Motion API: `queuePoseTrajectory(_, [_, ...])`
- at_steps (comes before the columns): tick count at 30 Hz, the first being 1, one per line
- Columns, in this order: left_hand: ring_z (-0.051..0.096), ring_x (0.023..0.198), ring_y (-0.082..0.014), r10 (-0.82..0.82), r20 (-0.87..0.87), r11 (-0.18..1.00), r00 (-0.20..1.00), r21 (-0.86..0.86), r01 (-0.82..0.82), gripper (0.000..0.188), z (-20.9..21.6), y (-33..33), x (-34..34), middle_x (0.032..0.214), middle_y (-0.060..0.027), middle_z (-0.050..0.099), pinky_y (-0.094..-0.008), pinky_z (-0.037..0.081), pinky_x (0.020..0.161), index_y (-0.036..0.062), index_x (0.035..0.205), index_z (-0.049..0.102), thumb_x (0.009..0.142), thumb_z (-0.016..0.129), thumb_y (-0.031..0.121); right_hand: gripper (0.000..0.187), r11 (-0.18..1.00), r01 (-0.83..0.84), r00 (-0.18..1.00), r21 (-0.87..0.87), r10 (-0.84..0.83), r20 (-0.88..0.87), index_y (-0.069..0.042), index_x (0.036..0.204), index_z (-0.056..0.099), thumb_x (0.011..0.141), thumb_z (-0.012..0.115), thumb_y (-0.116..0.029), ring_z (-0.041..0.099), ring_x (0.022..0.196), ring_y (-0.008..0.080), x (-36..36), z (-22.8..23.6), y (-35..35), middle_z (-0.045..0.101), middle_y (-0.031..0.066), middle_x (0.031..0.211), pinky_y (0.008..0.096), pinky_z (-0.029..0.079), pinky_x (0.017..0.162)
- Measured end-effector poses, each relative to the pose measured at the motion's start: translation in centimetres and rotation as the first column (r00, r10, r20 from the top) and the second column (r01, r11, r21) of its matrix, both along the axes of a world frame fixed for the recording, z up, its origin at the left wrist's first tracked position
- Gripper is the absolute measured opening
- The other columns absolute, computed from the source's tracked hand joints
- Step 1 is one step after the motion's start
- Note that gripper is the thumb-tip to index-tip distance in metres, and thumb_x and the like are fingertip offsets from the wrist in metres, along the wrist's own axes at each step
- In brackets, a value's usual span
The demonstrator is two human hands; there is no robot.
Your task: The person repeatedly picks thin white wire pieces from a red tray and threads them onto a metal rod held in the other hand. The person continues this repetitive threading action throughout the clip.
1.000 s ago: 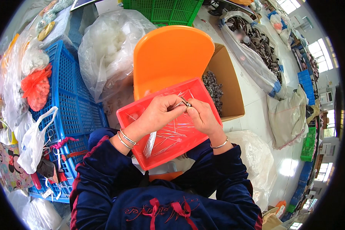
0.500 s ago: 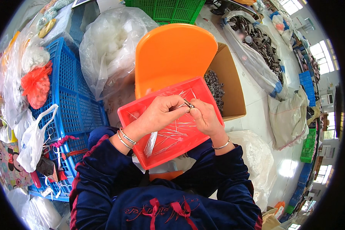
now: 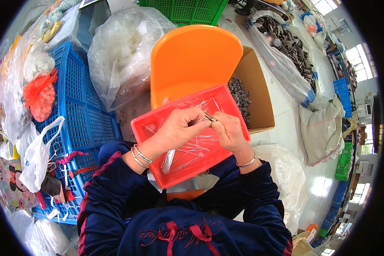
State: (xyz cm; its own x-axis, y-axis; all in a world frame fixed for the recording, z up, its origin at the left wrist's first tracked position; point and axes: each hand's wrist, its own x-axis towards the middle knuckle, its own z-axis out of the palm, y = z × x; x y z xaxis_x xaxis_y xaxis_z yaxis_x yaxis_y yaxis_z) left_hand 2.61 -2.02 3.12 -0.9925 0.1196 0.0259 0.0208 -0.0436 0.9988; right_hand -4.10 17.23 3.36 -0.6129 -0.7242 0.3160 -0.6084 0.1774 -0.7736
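Note:
Over a red plastic tray [image 3: 158, 176], both of my hands meet at a small dark piece with a shiny metallic part [image 3: 209, 117]; its kind is too small to make out. My left hand [image 3: 180, 127] pinches one end between thumb and fingers. At the other end, my right hand [image 3: 229, 133] is closed with thumb against curled fingers. Below them lie thin white wire-like strips [image 3: 197, 143], scattered across the tray bottom. A denser bundle of the same strips [image 3: 168, 161] rests at the tray's left, beneath my left wrist.
An orange chair [image 3: 196, 64] stands beyond the tray. To its right is a cardboard box [image 3: 257, 94] with small grey pieces. Blue crates [image 3: 79, 91] line the left, beside a clear bag of white stuffing [image 3: 130, 47]. A large sack of dark pieces [image 3: 286, 47] lies farther right.
The small dark piece has turned slightly between my fingers, and my fingertips have shifted a little around it. The tray and its strips look almost the same.

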Motion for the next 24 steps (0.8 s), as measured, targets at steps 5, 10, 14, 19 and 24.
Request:
queuePoseTrajectory(5, [0.039, 0.062, -0.0005, -0.033, 0.01, 0.999, 0.999, 0.031, 0.033, 0.01, -0.1, 0.0, -0.1, 0.068, 0.008, 0.046, -0.0194, 0.033, 0.053, 0.0028, 0.088, 0.063, 0.093, 0.062, 0.011, 0.018, 1.0, 0.014, 1.0, -0.008, -0.014, 0.015, 0.0, 0.088, 0.059, 0.095, 0.053, -0.014, 0.054, 0.062, 0.0323, 0.2, -0.5, 0.1, 0.052, 0.0144, 0.071, 0.0375, 0.042, 0.055])
queuePoseTrajectory(10, [0.039, 0.061, -0.0002, -0.076, 0.096, 0.991, 0.992, 0.12, 0.065, 0.01, -0.8, 0.4, -0.8, 0.067, 0.0076, 0.047, -0.0186, 0.032, 0.052, 0.003, 0.092, 0.063, 0.095, 0.059, 0.011, 0.019, 1.0, 0.008, 0.993, 0.029, -0.011, 0.12, 0.001, 0.094, 0.059, 0.096, 0.051, -0.016, 0.055, 0.065, 0.0335, -0.1, 0.7, -0.1, 0.053, 0.0158, 0.074, 0.0381, 0.043, 0.057])
queuePoseTrajectory(14, [0.037, 0.057, -0.0007, -0.211, 0.163, 0.941, 0.964, 0.301, 0.155, 0.01, -0.9, 0.0, -1.3, 0.067, 0.0065, 0.048, -0.0189, 0.029, 0.048, 0.0044, 0.092, 0.062, 0.096, 0.057, 0.013, 0.019, 0.999, -0.023, 0.999, 0.033, 0.022, 0.035, 0.0, 0.098, 0.058, 0.097, 0.051, -0.018, 0.055, 0.066, 0.0347, -0.4, 0.3, 0.0, 0.053, 0.0165, 0.077, 0.0394, 0.043, 0.057])
queuePoseTrajectory(19, [0.036, 0.053, -0.0016, -0.294, 0.237, 0.911, 0.926, 0.363, 0.196, 0.01, -0.4, -0.6, -1.1, 0.065, 0.006, 0.047, -0.019, 0.026, 0.046, 0.0052, 0.091, 0.062, 0.096, 0.057, 0.012, 0.016, 0.996, -0.046, 0.999, 0.077, 0.048, -0.019, -0.001, 0.093, 0.056, 0.095, 0.051, -0.016, 0.053, 0.066, 0.0363, -0.4, -0.3, 0.2, 0.052, 0.0163, 0.076, 0.0414, 0.043, 0.057])
queuePoseTrajectory(24, [0.034, 0.052, -0.0022, -0.372, 0.25, 0.875, 0.894, 0.416, 0.248, 0.009, -0.8, -1.0, -1.2, 0.065, 0.006, 0.046, -0.0187, 0.025, 0.046, 0.0049, 0.093, 0.063, 0.095, 0.057, 0.011, 0.014, 0.997, -0.033, 0.998, 0.066, 0.036, -0.051, -0.002, 0.088, 0.054, 0.094, 0.053, -0.015, 0.053, 0.066, 0.0369, 0.3, 0.1, 0.0, 0.051, 0.0165, 0.076, 0.0416, 0.043, 0.057])
